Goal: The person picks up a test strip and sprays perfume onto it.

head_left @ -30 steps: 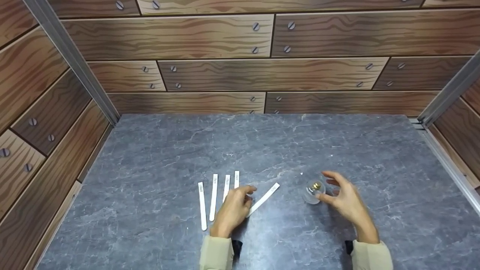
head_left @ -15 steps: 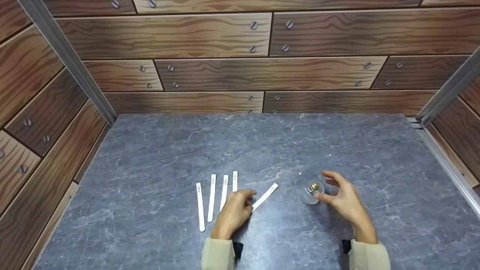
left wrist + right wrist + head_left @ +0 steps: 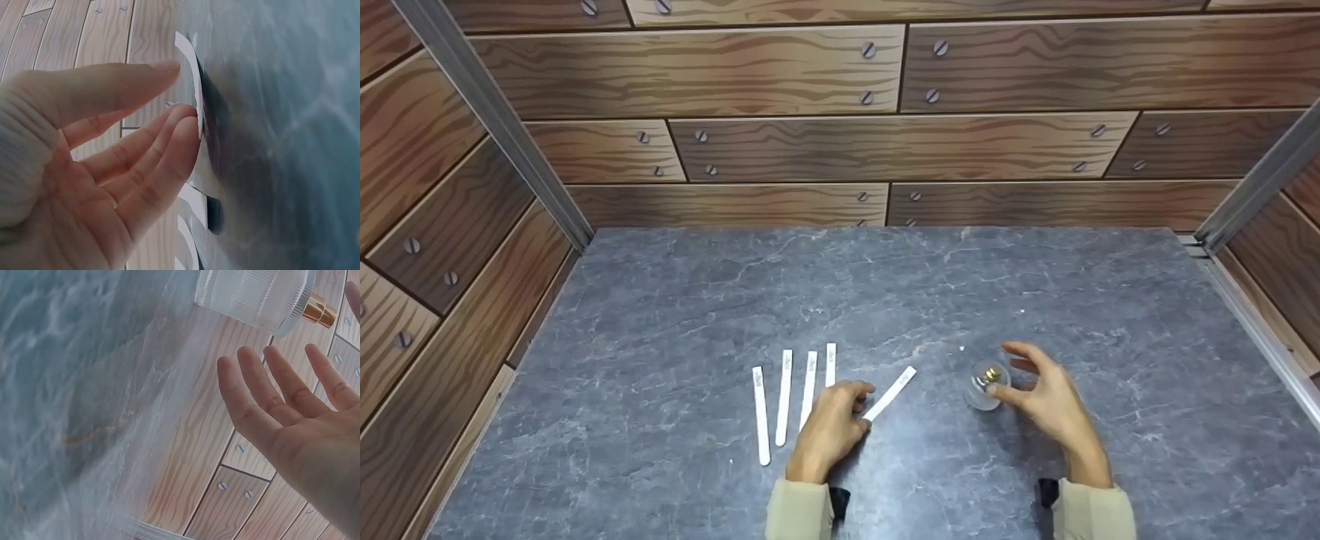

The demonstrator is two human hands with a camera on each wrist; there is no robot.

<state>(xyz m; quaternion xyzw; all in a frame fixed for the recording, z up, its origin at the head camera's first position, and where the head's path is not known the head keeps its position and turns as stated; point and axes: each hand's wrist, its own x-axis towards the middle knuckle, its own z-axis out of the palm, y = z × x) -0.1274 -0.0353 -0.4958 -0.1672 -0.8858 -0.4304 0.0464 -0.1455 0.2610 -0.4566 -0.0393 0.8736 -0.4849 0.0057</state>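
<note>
A ribbed clear glass perfume bottle (image 3: 984, 390) with a gold spray neck (image 3: 319, 310) stands on the table at right. My right hand (image 3: 1051, 401) curves beside it with spread fingers; in the right wrist view the fingers are apart from the glass. Several white paper test strips (image 3: 784, 397) with small print lie at left, partly covered by my left hand (image 3: 832, 420). One slanted strip (image 3: 891, 392) has its near end by that hand's thumb. In the left wrist view, fingertips meet this strip (image 3: 193, 70) while thumb and fingers stay apart.
A grey marbled table (image 3: 720, 292) lies under everything. Wood-patterned walls (image 3: 780, 150) close off the back and sides, with metal corner posts (image 3: 495, 127). A tiny white speck (image 3: 961, 348) is on the table just beyond the bottle.
My left hand has shifted slightly toward me, and its thumb now shows at the slanted strip's near end. The right hand and the bottle stay about where they were.
</note>
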